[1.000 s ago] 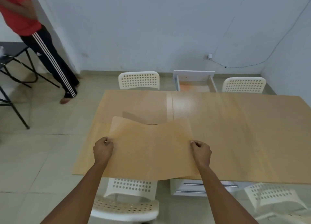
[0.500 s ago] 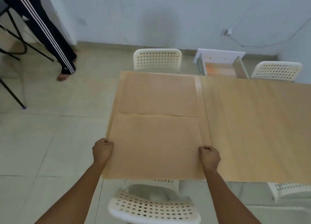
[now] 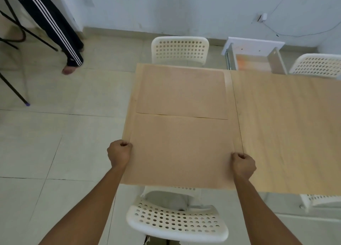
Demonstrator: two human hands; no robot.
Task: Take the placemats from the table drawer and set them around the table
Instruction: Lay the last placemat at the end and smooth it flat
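A tan placemat (image 3: pixel 180 150) lies flat on the near left part of the wooden table (image 3: pixel 287 130). My left hand (image 3: pixel 119 152) grips its left edge and my right hand (image 3: pixel 243 163) grips its right edge, both with curled fingers. A second tan placemat (image 3: pixel 181 91) lies flat just beyond it, its near edge meeting the far edge of the one I hold. The table drawer (image 3: pixel 254 60) stands pulled out on the far side, with something orange-tinted on its bottom.
White perforated chairs stand at the near side (image 3: pixel 177 224), the far side (image 3: pixel 180 49), the far right (image 3: pixel 317 64) and the near right (image 3: pixel 321 200). A person's legs (image 3: pixel 60 32) and black stool legs (image 3: pixel 14 47) are at the far left on the tiled floor.
The placemat was raised and sagging a second ago; it now lies flat on the table. My view has shifted left and downward, closer to the table's left end.
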